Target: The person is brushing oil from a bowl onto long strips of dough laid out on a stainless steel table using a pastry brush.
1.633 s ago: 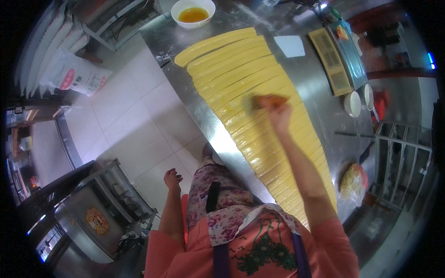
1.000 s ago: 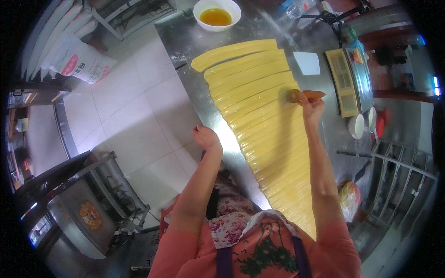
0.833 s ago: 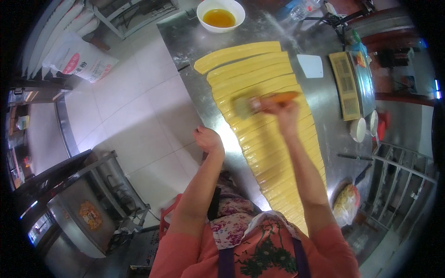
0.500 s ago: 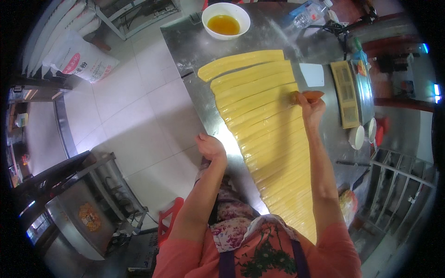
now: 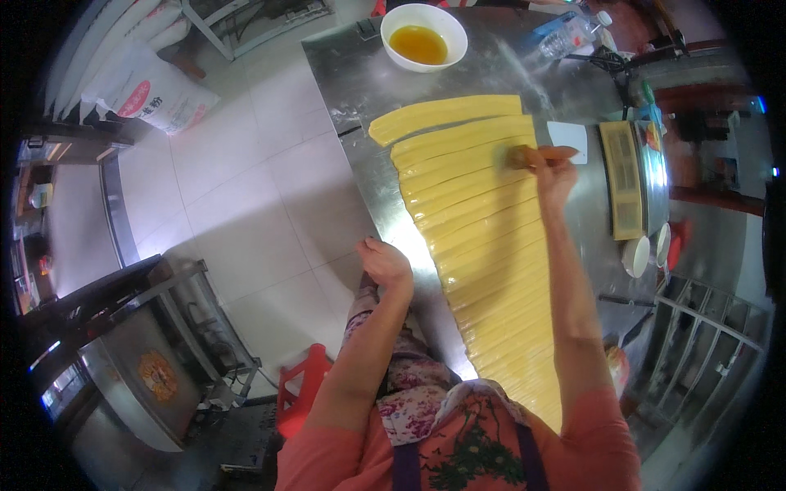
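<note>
Long yellow dough strips (image 5: 483, 237) lie side by side across the metal table, many with a glossy surface. My right hand (image 5: 557, 178) is closed round the handle of a pastry brush (image 5: 517, 157). Its bristles are at the right part of the upper strips; the bristle end is blurred. My left hand (image 5: 385, 262) hangs off the table's left edge with its fingers curled in, and nothing shows in it. At the far end of the table, a white bowl (image 5: 393, 51) holds amber liquid (image 5: 417, 45).
A white scraper (image 5: 568, 141) lies right of the strips, beside a yellow-framed panel (image 5: 622, 180). Small white bowls (image 5: 636, 257) sit near the table's right edge. A clear bottle (image 5: 573, 37) lies at the far right. A red stool (image 5: 301, 389) and flour sacks (image 5: 151, 94) are on the left.
My right hand has moved slightly up the strips and the brush has swung leftward, its bristles now showing. My left hand stays curled. The whole view has shifted a little.
</note>
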Motion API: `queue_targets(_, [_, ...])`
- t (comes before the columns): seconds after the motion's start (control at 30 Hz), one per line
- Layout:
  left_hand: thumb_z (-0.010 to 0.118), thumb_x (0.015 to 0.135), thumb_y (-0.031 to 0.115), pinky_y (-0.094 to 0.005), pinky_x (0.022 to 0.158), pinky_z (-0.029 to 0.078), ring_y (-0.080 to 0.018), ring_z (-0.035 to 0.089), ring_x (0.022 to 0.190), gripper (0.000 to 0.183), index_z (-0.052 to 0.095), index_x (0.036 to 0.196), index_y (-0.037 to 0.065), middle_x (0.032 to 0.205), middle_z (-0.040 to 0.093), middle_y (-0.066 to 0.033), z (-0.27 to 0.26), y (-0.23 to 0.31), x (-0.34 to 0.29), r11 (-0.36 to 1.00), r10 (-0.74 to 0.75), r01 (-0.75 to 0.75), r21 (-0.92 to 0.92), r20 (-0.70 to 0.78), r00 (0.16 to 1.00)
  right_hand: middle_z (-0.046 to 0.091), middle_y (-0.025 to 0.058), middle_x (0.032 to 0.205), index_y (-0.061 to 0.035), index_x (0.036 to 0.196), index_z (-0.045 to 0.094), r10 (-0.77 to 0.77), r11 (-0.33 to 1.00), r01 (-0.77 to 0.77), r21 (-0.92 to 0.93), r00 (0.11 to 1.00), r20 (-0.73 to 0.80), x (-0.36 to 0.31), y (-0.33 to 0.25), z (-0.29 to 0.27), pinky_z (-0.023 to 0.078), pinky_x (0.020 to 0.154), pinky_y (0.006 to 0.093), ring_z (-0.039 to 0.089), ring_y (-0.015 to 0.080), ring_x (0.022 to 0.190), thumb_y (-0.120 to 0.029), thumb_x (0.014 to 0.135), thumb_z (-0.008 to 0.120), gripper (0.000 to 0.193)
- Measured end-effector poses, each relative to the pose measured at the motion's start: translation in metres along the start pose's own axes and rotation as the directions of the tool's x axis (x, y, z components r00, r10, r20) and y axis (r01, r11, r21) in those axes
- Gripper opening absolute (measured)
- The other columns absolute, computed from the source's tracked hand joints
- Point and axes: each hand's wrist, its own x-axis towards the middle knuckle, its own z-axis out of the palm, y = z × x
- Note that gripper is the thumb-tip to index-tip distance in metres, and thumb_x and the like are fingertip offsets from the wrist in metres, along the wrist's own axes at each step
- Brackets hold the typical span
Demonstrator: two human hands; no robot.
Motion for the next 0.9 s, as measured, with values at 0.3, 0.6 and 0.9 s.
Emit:
queue_targets(0.3, [0.033,0.087,0.024,-0.0499,0.076,0.039,-0.0472,0.051,0.084,0.033,0.053,0.090,-0.003,0.088,0.057,-0.0275,0.000,-0.003,0.004,1.000,-0.011,0.011,-0.029,0.022,1.000,0.064,0.0087,0.078,0.0059,0.082,0.063,0.284,0.806,-0.449,0.385,0.865,0.414,-0.053,-0.064,0.132,0.054,0.057,0.0276,0.062,0.0153,0.065,-0.003,0.073,0.071,0.015])
queue_targets(0.6, [0.036,0.089,0.026,-0.0474,0.075,0.044,-0.0426,0.056,0.086,0.031,0.056,0.090,0.002,0.091,0.061,-0.0221,0.006,-0.013,0.005,0.986,0.112,-0.112,0.125,0.011,0.994,0.064,0.0140,0.080,0.0103,0.080,0.061,0.344,0.905,-0.311,0.289,0.936,-0.073,0.040,0.007,0.015,0.055,0.050,0.0284,0.062,0.0186,0.063,0.000,0.073,0.066,0.013])
queue_targets(0.9, [0.032,0.089,0.024,-0.0490,0.076,0.040,-0.0449,0.053,0.085,0.035,0.055,0.094,-0.002,0.091,0.058,-0.0262,0.006,-0.014,0.004,0.991,0.118,-0.116,-0.058,0.029,0.993,0.063,0.0145,0.075,0.0085,0.082,0.060,0.209,0.965,-0.137,0.225,0.918,-0.336,0.076,0.026,-0.014,0.055,0.056,0.0305,0.063,0.0214,0.063,-0.009,0.074,0.067,0.020])
